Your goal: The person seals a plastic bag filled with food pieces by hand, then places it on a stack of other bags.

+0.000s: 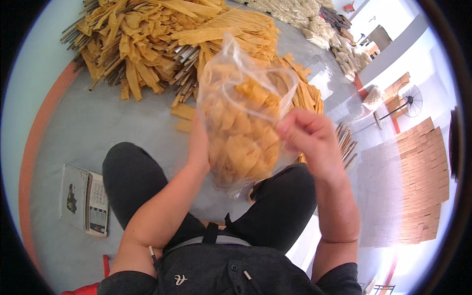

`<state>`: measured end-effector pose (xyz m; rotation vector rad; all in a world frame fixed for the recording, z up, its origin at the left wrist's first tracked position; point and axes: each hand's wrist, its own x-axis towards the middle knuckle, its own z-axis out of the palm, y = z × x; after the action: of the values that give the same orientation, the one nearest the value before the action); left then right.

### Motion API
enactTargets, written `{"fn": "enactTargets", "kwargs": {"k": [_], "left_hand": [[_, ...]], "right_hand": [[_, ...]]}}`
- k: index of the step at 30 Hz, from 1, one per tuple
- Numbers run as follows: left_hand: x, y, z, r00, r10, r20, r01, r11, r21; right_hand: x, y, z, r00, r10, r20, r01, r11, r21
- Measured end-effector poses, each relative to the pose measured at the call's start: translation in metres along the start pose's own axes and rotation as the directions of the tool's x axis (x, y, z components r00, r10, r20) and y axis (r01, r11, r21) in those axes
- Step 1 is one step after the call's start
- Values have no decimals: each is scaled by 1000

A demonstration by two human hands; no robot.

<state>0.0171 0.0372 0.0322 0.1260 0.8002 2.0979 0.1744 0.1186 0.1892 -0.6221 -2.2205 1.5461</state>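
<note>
Between my hands, above my lap, is an upright clear plastic bag (241, 142) filled with folded yellow pieces that look like dried bean curd skin. Its mouth gapes at the top, with one corner standing up. My right hand (310, 140) pinches the bag's right edge near the mouth. At the left side, my left hand (199, 142) holds the bag from beside and behind; its fingers are hidden by the bag. Past the bag lies a big pile of long yellow dried sheets (140, 42), several hanging over thin rods (187, 64).
A flat scale with a keypad (97, 201) rests on the grey floor (73, 132) beside my left knee. Stacked flat cardboard (423, 182) and a standing fan (409, 100) are at the right. Pale bundles (295, 17) line the far side. More rods (346, 145) lie beyond my right hand.
</note>
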Motion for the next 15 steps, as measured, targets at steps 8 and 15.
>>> {"fn": "enactTargets", "kwargs": {"k": [8, 15], "left_hand": [[-65, -43, -78, 949, -76, -307, 102, 992, 68], [-94, -31, -92, 978, 35, -204, 17, 969, 248]], "right_hand": [[-83, 57, 62, 982, 135, 136, -155, 977, 150], [-124, 31, 93, 970, -30, 242, 30, 1000, 4]]}}
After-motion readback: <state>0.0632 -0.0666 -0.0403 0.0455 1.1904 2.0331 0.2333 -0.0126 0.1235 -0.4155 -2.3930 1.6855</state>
